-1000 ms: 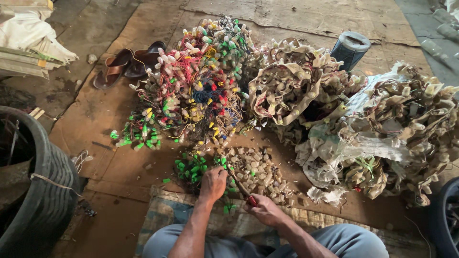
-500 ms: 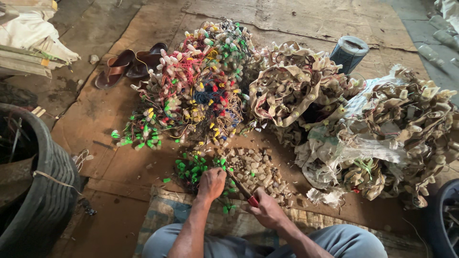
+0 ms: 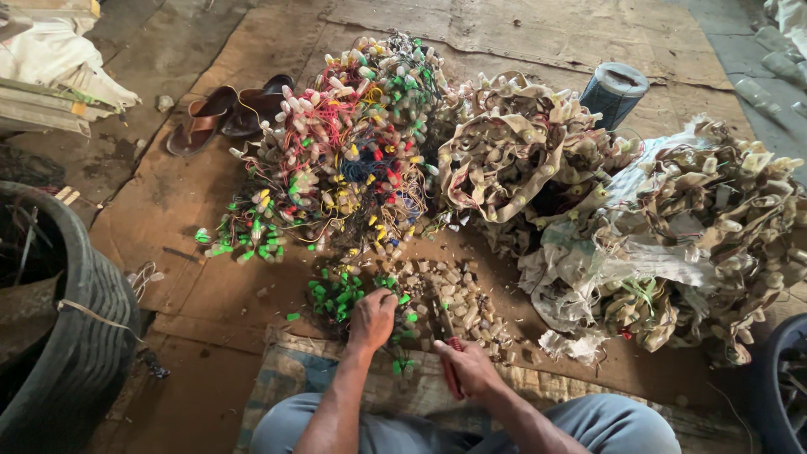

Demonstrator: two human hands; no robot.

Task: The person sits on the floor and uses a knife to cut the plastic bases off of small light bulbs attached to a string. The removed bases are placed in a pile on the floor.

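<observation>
Green plastic lamp caps on thin wires (image 3: pixel 336 294) lie in a small loose cluster on the brown cardboard floor sheet (image 3: pixel 193 202), directly ahead of the seated person. Left hand (image 3: pixel 372 319) rests on the near edge of that cluster, fingers curled down into it; whether they actually pinch a cap cannot be told from this angle. Right hand (image 3: pixel 471 367) is closed around the red handles of a small pair of cutters (image 3: pixel 448 357), whose dark tip points away from the person toward a scatter of pale, cream-coloured cut caps (image 3: pixel 458 298) just right of the green ones. The two hands are near each other but apart.

Beyond the hands: a large tangled heap of multicoloured wired lamps (image 3: pixel 353 160), red, yellow, green and blue wires mixed. To its right, bundles of dull beige lamp strings (image 3: pixel 513 151), some spilling from a torn pale sack (image 3: pixel 588 261). A grey-blue cylindrical container (image 3: pixel 614 92) stands behind them. Brown sandals (image 3: pixel 223 113) lie at far left on the floor sheet; a black rubber tyre (image 3: pixel 63 311) sits at the left edge. Person's knees, in grey-blue trousers (image 3: pixel 605 424), rest on a woven patterned mat (image 3: pixel 290 374).
</observation>
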